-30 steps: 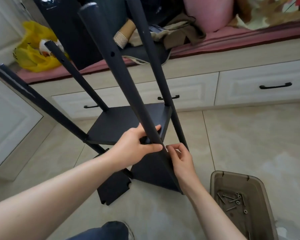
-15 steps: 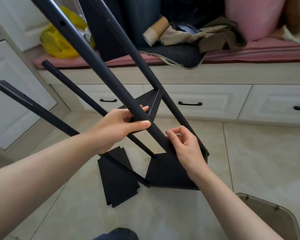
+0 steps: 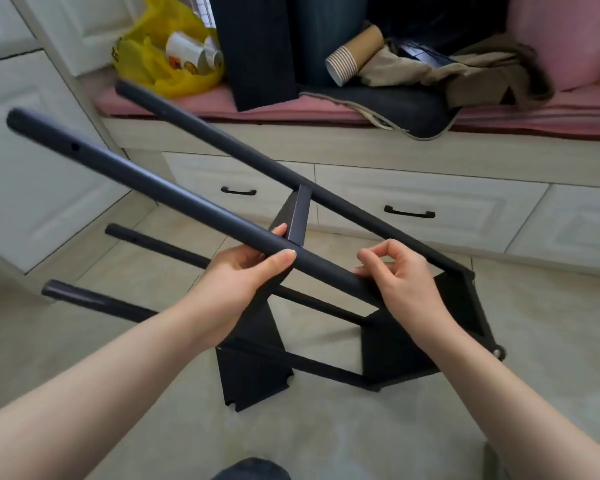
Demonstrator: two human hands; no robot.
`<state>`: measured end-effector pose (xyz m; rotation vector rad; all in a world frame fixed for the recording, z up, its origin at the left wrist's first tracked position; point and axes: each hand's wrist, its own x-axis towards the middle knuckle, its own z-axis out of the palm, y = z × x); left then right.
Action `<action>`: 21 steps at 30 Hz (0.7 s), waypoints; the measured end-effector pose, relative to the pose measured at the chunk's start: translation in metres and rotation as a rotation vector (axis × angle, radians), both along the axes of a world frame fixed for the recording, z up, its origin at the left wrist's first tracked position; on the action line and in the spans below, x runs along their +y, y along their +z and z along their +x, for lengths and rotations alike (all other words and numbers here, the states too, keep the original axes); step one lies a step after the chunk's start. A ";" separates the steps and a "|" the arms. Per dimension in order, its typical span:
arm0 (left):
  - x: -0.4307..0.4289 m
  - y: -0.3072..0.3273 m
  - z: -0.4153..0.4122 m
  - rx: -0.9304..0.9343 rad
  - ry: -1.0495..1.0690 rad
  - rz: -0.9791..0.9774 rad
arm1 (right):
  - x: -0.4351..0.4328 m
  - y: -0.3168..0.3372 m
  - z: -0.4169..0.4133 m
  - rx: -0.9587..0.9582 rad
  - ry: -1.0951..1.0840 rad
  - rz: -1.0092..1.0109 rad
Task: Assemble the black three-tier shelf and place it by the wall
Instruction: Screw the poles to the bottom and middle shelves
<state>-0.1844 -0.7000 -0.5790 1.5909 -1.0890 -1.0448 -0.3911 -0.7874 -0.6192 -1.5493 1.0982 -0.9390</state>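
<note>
Black shelf [image 3: 297,216] lies tipped on its side on the floor [image 3: 534,323], half built, poles pointing left. Left hand [image 3: 243,282] grip wraps the near pole [image 3: 160,192]. Right hand [image 3: 406,282] grip is a narrow pinch at that pole's lower end; can't tell if it holds anything. Risk: frame twists or slides on tile, straining joints. Joint under right hand hidden.

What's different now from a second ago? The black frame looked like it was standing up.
The shelf frame has been tipped over to the person's left: its poles, pointing up a second ago, now lie nearly level, ends leftward. The left hand still grips the near pole; the right hand stays curled against that pole. The notched panel remains on the floor beneath.
</note>
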 end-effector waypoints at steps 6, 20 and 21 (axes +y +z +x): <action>0.033 -0.045 -0.007 0.103 0.067 0.056 | 0.005 -0.011 -0.005 0.129 0.067 -0.033; 0.072 -0.109 -0.012 0.314 0.134 0.182 | 0.024 -0.049 0.000 0.288 0.181 -0.047; 0.073 -0.111 -0.013 0.310 0.140 0.187 | 0.024 -0.050 -0.001 0.291 0.178 -0.057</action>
